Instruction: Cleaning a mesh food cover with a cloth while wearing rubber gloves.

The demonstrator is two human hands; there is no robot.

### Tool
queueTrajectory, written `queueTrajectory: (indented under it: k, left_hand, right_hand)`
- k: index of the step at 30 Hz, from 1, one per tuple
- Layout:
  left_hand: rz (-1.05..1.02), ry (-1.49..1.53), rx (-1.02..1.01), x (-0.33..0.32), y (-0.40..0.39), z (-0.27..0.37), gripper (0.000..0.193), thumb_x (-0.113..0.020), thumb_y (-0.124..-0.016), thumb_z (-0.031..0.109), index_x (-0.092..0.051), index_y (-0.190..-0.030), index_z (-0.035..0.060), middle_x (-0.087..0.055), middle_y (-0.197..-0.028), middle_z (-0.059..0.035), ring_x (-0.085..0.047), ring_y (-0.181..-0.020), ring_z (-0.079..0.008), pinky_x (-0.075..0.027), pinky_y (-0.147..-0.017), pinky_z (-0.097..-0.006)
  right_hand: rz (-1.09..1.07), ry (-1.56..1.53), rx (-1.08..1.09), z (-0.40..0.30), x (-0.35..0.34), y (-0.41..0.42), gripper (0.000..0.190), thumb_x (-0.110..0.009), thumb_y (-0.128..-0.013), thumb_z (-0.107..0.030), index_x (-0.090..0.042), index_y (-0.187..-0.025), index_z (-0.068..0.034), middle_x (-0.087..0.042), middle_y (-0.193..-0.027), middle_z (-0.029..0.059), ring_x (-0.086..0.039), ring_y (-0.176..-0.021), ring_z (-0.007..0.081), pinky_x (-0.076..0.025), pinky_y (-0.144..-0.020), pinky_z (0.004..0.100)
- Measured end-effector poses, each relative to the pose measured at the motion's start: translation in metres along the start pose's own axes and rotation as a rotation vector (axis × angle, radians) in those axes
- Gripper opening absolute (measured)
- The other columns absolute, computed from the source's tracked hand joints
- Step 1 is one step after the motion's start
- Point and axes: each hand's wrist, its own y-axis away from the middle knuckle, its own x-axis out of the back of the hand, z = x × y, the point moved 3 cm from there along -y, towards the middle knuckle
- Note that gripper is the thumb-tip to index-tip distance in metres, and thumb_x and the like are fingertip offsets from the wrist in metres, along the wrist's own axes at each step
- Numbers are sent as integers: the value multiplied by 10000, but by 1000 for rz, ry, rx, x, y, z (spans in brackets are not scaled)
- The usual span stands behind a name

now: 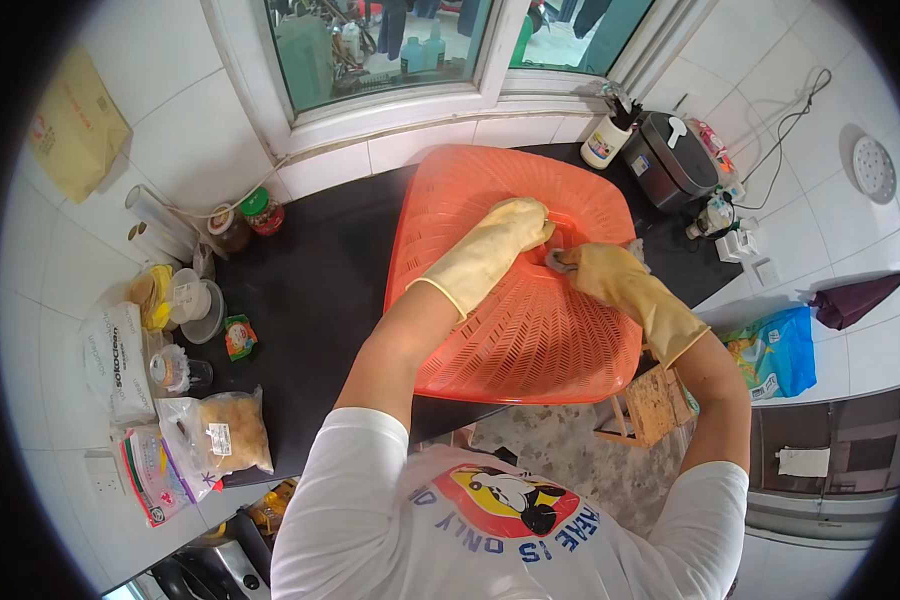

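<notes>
A large orange plastic mesh food cover (510,337) lies dome side up on the black countertop (315,277), its near rim jutting past the counter's front edge. Both my hands wear yellow rubber gloves. My left hand (523,223) is curled at the recessed handle (566,225) on top of the cover and grips it there. Just right of it, my right hand (607,274) holds a greyish wad (560,260), a cloth or scrubber, pressed against the edge of the handle. More grey material shows behind the right glove. The fingertips of the left glove are partly hidden.
Jars (262,212), plastic lids (201,311) and bagged food (232,431) line the left side. A dark rice cooker (671,159) and a white utensil holder (606,141) stand back right. Behind is a window (382,97); below right, a wooden stool (649,405).
</notes>
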Motion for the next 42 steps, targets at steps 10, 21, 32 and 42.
queueTrajectory:
  k: [10,21,32,42]
  left_hand:
    - [34,6,-60,0,0,7,368,-613,-974,364,-781,-984,36,-756,-1051,-212,-720,-1021,-392,-560,-928,-504]
    - [61,-170,-103,-20,-7,2,367,-600,-978,357,-778,-931,39,-764,-967,-190,-738,-937,-386,-581,-848,-509]
    - [-9,-93,-10,-10,-9,5,414,-602,-987,393,-769,-993,14,-756,-1023,-225,-731,-977,-395,-572,-878,-504]
    - [209,163,-24,19,63,20,264,-719,-938,195,-693,-1143,30,-669,-1190,-192,-674,-1119,-411,-546,-975,-495]
  right_hand:
    - [206,550,-99,56,8,-38,240,-559,-979,-204,-744,-1096,-105,-752,-899,137,-733,-944,355,-598,-791,466]
    - [92,341,-36,0,10,1,199,-595,-893,-129,-716,-1046,-173,-745,-927,110,-716,-1012,323,-568,-783,473]
    - [173,-340,-154,-3,-21,6,428,-608,-935,-162,-696,-1351,-116,-770,-1078,149,-739,-931,343,-566,-840,430]
    - [506,-1070,-339,58,-53,90,423,-693,-975,-128,-693,-1396,-87,-706,-913,23,-617,-787,87,-515,-749,285]
